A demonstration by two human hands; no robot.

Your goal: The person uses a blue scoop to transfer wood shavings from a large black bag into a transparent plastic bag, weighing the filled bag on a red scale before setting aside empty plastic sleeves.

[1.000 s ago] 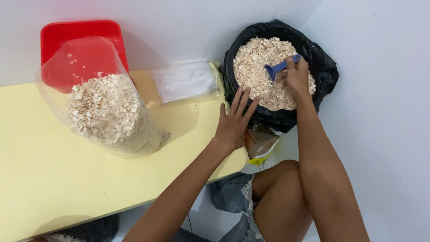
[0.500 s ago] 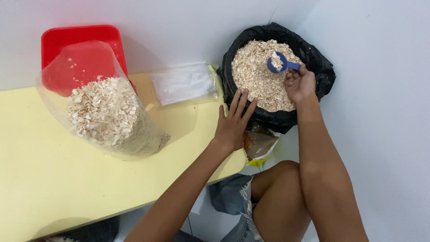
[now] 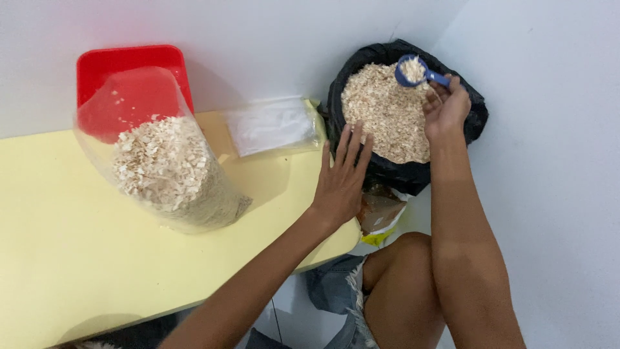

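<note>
Here, the right hand (image 3: 444, 103) grips a filled blue scoop (image 3: 413, 70) above the sack (image 3: 475, 119); beside it, the left hand (image 3: 341, 178) lies flat and loose on the table (image 3: 64, 258).

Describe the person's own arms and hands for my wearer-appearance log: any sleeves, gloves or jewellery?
Both arms are bare along all that shows, with no sleeve in view. The left hand and the right hand wear no gloves, and no rings, watch or bracelets show on fingers or wrists. Nails look short and unpainted, though they are small in this view. Below the arms, frayed blue denim shorts are worn.
</note>
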